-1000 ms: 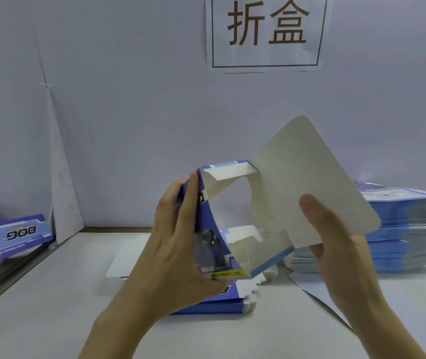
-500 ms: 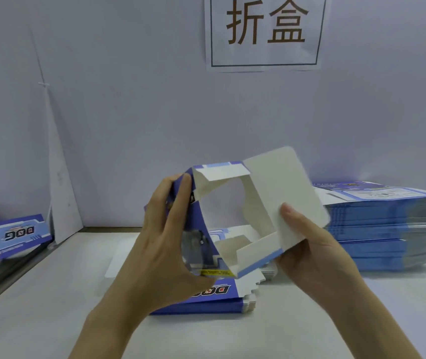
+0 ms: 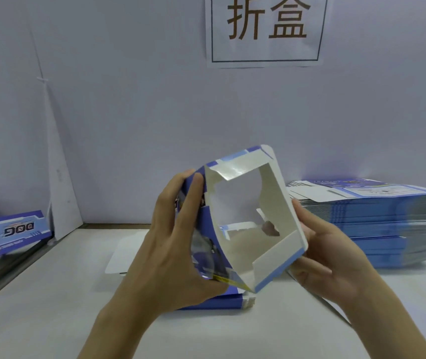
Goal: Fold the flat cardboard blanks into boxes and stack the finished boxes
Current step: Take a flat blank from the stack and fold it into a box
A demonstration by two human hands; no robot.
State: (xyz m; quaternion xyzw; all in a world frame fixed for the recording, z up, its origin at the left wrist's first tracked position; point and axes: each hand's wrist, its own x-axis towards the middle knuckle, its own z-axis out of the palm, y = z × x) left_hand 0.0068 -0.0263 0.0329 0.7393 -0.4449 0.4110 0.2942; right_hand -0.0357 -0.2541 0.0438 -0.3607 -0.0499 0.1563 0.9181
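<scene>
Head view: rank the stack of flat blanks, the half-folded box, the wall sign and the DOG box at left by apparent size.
1. stack of flat blanks
2. half-folded box, close behind; nearness inflates it
3. wall sign, top cropped
4. DOG box

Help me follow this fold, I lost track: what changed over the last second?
The right hand swung the large white flap, which stood up to the right, down and inward against the half-folded box; it now holds the box's right side. The left hand still grips the left side. The stack of flat blanks and the small pile beneath did not move.
</scene>
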